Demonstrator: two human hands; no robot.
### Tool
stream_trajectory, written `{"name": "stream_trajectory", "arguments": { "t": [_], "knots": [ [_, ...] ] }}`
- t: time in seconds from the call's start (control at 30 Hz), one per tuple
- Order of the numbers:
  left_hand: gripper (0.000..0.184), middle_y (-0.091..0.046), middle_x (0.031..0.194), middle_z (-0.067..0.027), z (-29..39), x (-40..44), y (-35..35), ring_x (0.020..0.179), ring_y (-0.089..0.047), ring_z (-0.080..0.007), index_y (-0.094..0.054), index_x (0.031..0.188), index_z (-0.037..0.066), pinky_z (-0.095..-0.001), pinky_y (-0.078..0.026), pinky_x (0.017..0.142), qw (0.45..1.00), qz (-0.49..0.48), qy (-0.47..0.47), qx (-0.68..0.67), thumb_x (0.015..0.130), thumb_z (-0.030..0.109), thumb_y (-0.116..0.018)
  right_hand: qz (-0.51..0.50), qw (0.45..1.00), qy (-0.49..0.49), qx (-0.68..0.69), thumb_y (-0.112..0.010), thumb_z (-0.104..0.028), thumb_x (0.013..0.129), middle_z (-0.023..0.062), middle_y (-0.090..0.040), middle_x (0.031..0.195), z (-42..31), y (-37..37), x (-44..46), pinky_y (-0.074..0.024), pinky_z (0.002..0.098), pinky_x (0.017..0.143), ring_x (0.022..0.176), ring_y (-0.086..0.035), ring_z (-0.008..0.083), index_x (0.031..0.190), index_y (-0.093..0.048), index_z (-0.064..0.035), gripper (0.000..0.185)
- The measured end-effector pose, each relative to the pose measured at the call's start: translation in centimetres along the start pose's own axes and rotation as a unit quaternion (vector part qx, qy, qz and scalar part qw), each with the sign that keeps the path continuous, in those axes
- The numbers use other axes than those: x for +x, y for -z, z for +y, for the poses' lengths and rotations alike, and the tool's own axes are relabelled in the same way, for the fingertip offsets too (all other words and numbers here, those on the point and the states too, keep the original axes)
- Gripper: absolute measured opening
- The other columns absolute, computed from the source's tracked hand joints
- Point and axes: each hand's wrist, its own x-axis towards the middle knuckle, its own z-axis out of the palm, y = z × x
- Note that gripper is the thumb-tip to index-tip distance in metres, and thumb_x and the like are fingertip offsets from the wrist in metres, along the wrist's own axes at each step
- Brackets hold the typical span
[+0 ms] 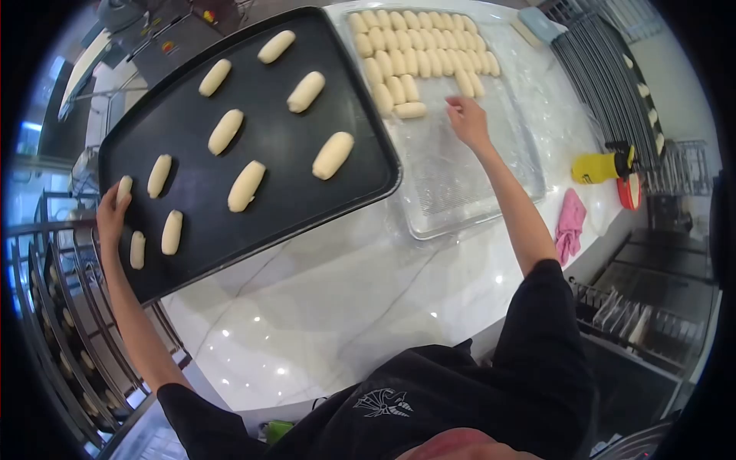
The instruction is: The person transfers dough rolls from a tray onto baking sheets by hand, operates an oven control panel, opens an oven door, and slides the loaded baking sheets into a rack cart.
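My left hand (112, 213) is at the left edge of a large black baking tray (299, 201), its fingers closed on a small dough roll (124, 188). Several pale dough rolls (247, 186) lie spaced apart on this tray. My right hand (468, 121) is over a clear plastic-lined tray (452, 180), just below two dough rolls (464, 83) that stick out from the packed rows. Its fingers are curled together, and whether anything is between them is too small to tell. Tight rows of dough rolls (418, 63) fill the far part of the clear tray.
On the white marble counter (307, 299), a pink cloth (570, 226), a yellow bottle (594, 169) and a red-rimmed container (629, 192) lie at the right. Stacked dark trays (606, 84) stand at the back right. A metal rack (100, 307) with trays is at the left.
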Motion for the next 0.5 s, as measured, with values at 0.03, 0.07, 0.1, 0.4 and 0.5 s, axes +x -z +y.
{"name": "stream_trajectory", "arguments": {
  "t": [0.03, 0.07, 0.1, 0.4, 0.5],
  "knots": [
    [0.051, -0.061, 0.126, -0.0116, 0.2, 0.1, -0.1, 0.111, -0.059, -0.0176, -0.051, 0.137, 0.001, -0.0292, -0.046, 0.096, 1.000, 0.017, 0.007, 0.010, 0.092, 0.020, -0.067, -0.013, 1.000, 0.002, -0.007, -0.065, -0.019, 0.088, 0.0127, -0.071, 0.096, 0.2, -0.9, 1.4, -0.0539, 0.0336, 0.077, 0.086, -0.070, 0.0234, 0.106, -0.069, -0.0043, 0.024],
    [0.051, -0.061, 0.126, -0.0116, 1.5, 0.1, 0.0, 0.111, -0.059, -0.0176, -0.051, 0.137, 0.001, -0.0292, -0.046, 0.096, 1.000, 0.015, 0.002, 0.015, 0.092, 0.020, -0.067, -0.026, 1.000, 0.005, -0.011, -0.065, -0.021, 0.087, 0.0127, -0.071, 0.095, 0.0, -1.8, 2.6, -0.0539, 0.0339, 0.077, 0.086, -0.070, 0.0238, 0.105, -0.070, -0.0044, 0.025],
    [0.052, -0.060, 0.127, -0.0122, 3.4, -0.1, 0.0, 0.109, -0.060, -0.0178, -0.050, 0.138, 0.003, -0.0294, -0.046, 0.094, 0.998, 0.046, 0.017, 0.049, 0.092, 0.020, -0.067, -0.045, 0.999, 0.003, -0.020, -0.066, -0.025, 0.087, 0.0127, -0.071, 0.095, -0.3, -2.7, 3.8, -0.0538, 0.0337, 0.077, 0.087, -0.070, 0.0242, 0.104, -0.070, -0.0046, 0.027],
    [0.050, -0.055, 0.132, -0.0090, 23.1, -5.2, -2.6, 0.099, -0.058, -0.0157, -0.049, 0.141, 0.010, -0.0285, -0.049, 0.086, 0.997, 0.062, -0.042, 0.027, 0.093, 0.018, -0.063, -0.198, 0.931, -0.287, 0.106, -0.076, -0.043, 0.077, 0.0174, -0.070, 0.097, -6.1, -5.5, 9.3, -0.0540, 0.0351, 0.076, 0.088, -0.069, 0.0259, 0.102, -0.069, 0.0041, 0.053],
    [0.049, -0.055, 0.132, -0.0073, 28.1, -7.4, -3.8, 0.099, -0.058, -0.0154, -0.051, 0.139, 0.010, -0.0278, -0.049, 0.085, 0.993, 0.038, -0.108, -0.013, 0.092, 0.015, -0.064, -0.186, 0.867, -0.320, 0.335, -0.078, -0.043, 0.074, 0.0198, -0.069, 0.106, -4.8, -6.2, 9.0, -0.0531, 0.0380, 0.084, 0.096, -0.068, 0.0282, 0.105, -0.067, 0.0082, 0.061]
  ]
}}
